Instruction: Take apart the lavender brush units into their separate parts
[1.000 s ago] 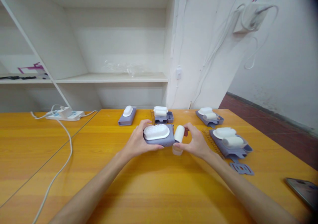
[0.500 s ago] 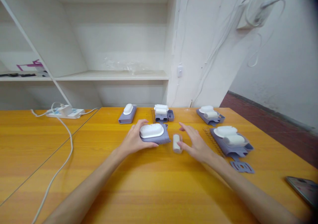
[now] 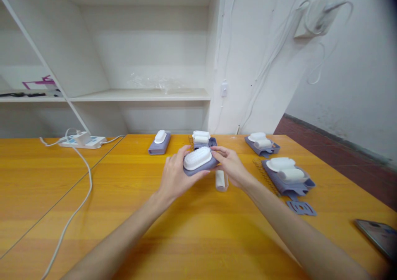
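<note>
My left hand (image 3: 177, 171) grips the left end of a purple-grey plastic holder (image 3: 201, 170), thumb along its near side. A white oval piece with a bristly rim (image 3: 197, 159) lies on top of the holder. At the right end of the holder, the fingers of my right hand (image 3: 228, 165) are closed on it, the thumb partly hidden. The holder is tilted and raised above the table. Just below its right end stands a white cylinder (image 3: 220, 180) with a clear part around its side.
Similar purple holders with white pieces lie at the back left (image 3: 159, 143), back middle (image 3: 201, 137), back right (image 3: 262, 143) and right (image 3: 287, 175). A flat slotted plate (image 3: 301, 208) and a phone (image 3: 378, 235) lie rightward. A power strip (image 3: 82, 140) and cable (image 3: 79, 209) occupy the left.
The holder has moved right and up off the table in my left hand, turning slightly. My right hand has left the white cylinder's side and closed on the holder's right end.
</note>
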Tool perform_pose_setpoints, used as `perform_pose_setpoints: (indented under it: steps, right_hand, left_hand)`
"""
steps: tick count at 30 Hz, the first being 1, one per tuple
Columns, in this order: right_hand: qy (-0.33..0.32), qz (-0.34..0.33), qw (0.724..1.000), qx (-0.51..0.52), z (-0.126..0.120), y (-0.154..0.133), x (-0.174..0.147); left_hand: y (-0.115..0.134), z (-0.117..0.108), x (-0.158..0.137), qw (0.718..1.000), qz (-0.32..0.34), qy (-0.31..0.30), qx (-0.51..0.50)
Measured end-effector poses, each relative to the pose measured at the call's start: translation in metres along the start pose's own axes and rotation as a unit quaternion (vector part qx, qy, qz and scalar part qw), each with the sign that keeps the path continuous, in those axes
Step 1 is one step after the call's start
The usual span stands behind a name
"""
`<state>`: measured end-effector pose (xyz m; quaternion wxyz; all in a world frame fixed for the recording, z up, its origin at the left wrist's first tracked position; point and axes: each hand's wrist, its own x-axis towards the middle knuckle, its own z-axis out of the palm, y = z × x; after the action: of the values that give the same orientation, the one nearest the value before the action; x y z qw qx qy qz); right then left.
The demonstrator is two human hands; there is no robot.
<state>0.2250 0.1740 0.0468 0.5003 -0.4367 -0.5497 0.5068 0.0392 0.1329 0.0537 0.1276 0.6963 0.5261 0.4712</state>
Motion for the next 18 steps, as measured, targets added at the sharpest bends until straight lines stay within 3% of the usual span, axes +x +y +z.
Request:
perform_pose_setpoints:
  steps: [2, 4, 8, 10, 14, 18]
  right_hand:
    - [-0.02, -0.002, 1.0, -0.014, -0.001, 0.001, 0.005]
    - [-0.033, -0.015, 0.999, -0.033, -0.001, 0.002, 0.01]
    - [-0.043, -0.063, 0.993, -0.093, 0.005, 0.004, 0.02]
    - [-0.032, -0.1, 0.985, -0.135, 0.006, 0.005, 0.023]
    - [-0.004, -0.193, 0.955, -0.227, 0.005, 0.007, 0.014]
    - [-0.024, -0.324, 0.865, -0.383, -0.002, 0.008, -0.004]
  left_hand:
    - [-0.008, -0.005, 0.009, 0.988, -0.092, -0.023, -0.121]
    - [-0.019, -0.007, 0.02, 0.95, -0.202, -0.056, -0.232]
    - [-0.034, 0.0, 0.028, 0.806, -0.374, -0.258, -0.38]
    - [-0.035, 0.009, 0.024, 0.763, -0.407, -0.285, -0.414]
    - [-0.03, 0.03, 0.015, 0.783, -0.403, -0.215, -0.422]
    - [-0.021, 0.041, 0.012, 0.814, -0.356, -0.168, -0.427]
